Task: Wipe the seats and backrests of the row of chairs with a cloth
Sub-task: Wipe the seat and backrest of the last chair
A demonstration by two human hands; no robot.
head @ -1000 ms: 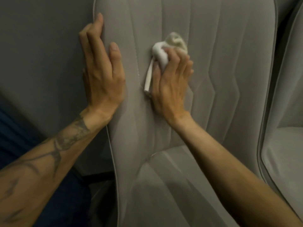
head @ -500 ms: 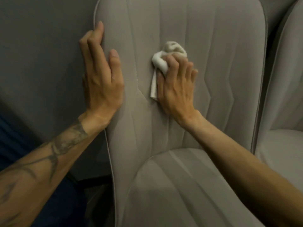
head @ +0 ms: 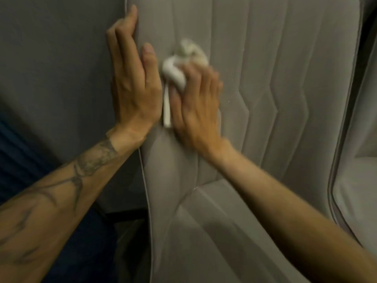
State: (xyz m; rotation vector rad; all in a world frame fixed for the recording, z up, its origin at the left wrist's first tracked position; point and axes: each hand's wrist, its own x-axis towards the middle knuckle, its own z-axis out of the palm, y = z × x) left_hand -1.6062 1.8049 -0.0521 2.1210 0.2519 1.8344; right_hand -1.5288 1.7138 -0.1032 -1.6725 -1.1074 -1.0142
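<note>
A grey padded chair fills the view, its quilted backrest [head: 275, 68] upright and its seat [head: 214, 242] below. My right hand [head: 195, 107] grips a bunched white cloth [head: 179, 66] and presses it against the left part of the backrest; the hand is blurred. My left hand [head: 132, 82] lies flat with straight fingers along the backrest's left edge, fingertips pointing up. The two hands are almost touching, with a strip of cloth hanging between them.
A second grey chair [head: 357, 180] stands close on the right, separated by a narrow dark gap. A plain grey wall [head: 51, 68] is behind on the left. Dark blue fabric [head: 20, 160] shows at the lower left.
My right hand has slid the cloth leftward across the backrest, ending right beside my left hand. The left hand has stayed on the chair's edge.
</note>
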